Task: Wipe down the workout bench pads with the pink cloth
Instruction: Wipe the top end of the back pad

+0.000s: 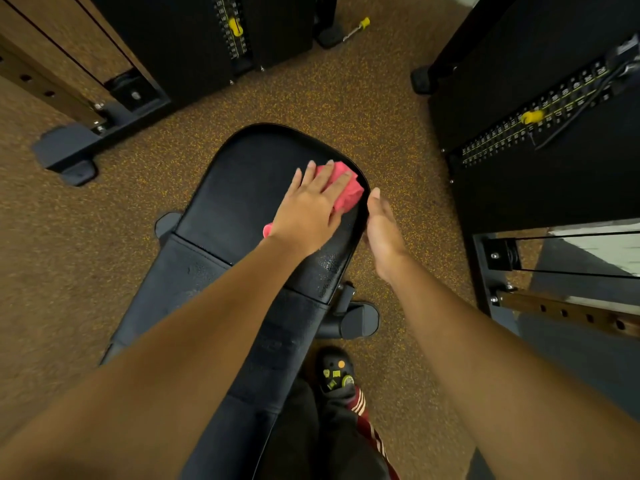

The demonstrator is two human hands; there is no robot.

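Note:
A black padded workout bench runs from the bottom of the view to the middle. Its far seat pad (242, 188) is rounded at the end, and a longer back pad (194, 306) lies nearer me. My left hand (311, 206) lies flat on the pink cloth (348, 192), pressing it onto the right part of the seat pad. My right hand (382, 230) rests with fingers together against the right edge of that pad and holds nothing.
Black weight stacks with yellow pins stand at the back (235, 27) and at the right (533, 116). A machine foot (65, 157) sits on the speckled floor at left. The bench foot (356, 318) and my shoe (334, 374) are below the pad.

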